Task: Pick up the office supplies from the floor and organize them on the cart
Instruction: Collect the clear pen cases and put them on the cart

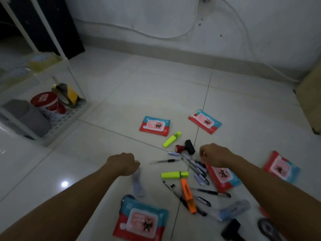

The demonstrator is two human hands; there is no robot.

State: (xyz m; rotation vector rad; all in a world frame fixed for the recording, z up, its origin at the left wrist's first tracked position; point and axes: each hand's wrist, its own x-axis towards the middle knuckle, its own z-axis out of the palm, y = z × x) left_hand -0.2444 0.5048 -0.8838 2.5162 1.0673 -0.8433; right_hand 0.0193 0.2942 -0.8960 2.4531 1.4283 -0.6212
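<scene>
Office supplies still litter the floor (139, 87), so by the look of it the tidying is at an early stage. Nearest the camera lie a wipes pack (141, 220), a black stamp (231, 229) and a clear tube (234, 209). Just beyond them an orange highlighter (188, 195) lies across several dark pens (201, 171), with a yellow highlighter (174, 175) crosswise above it.

The left hand (124, 163) is curled, and a blurred bluish pen (137, 183) hangs below it; it appears to grip that pen, though the blur leaves some doubt. The right hand (214, 154) hovers over the pen cluster, fingers bent toward each other; whether they pinch anything cannot be told. A second wipes pack (225, 178) lies partly under that wrist, and a third pack (282, 166) sits off to the right.

Farther out are a red-and-black stamp (185, 146), another yellow highlighter (172, 139) and two more wipes packs (154, 126) (205, 121).

The cart (69, 117) stands well apart at the left. Its lowest tray holds a red-lidded tub (46, 101), a striped tape roll (66, 94) and a grey container (26, 115). Nearly everything remains to be gathered.
</scene>
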